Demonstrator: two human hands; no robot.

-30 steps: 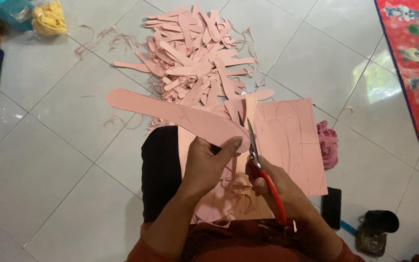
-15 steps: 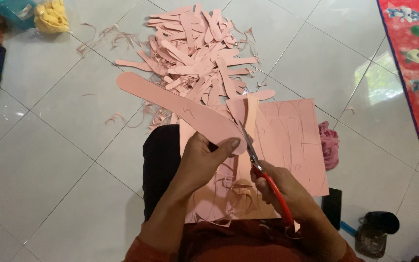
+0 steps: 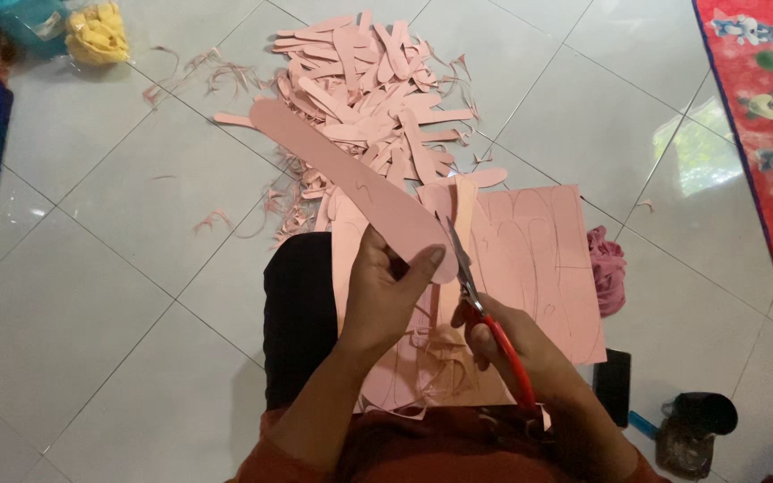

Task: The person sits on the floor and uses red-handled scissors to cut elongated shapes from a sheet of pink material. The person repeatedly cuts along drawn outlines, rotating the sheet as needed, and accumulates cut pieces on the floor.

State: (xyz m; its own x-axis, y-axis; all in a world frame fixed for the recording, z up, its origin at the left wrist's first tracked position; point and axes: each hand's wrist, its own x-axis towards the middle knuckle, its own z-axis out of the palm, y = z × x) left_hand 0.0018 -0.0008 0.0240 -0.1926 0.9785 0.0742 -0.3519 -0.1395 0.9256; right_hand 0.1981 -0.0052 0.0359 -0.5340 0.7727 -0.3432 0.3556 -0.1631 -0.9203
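Over my lap, left hand pinches the near, rounded end of a long pink foam strip, thumb on top, fingers closed under it. Right hand is closed through the red handles of the scissors; blades sit just beside the strip's near end, pointing away from me, and I can't tell how far they're parted. Strip's long axis runs diagonally: near end at my left thumb, far end up and left, floating above the floor tiles toward the pile of cut pink strips. It stays nearly straight cantilevered from one end, so I judge it light, thin, semi-stiff sheet, probably foam or card; bends easily, won't break, creases if squeezed hard. Best hold is where it is now, flat pinch close to the cut line, so the edge doesn't flap at the blades. Underneath on my knees lies the pink sheet with drawn outlines, offcut curls on it. Crumpled pink cloth just right of the sheet; small dark jar and red patterned mat farther right.
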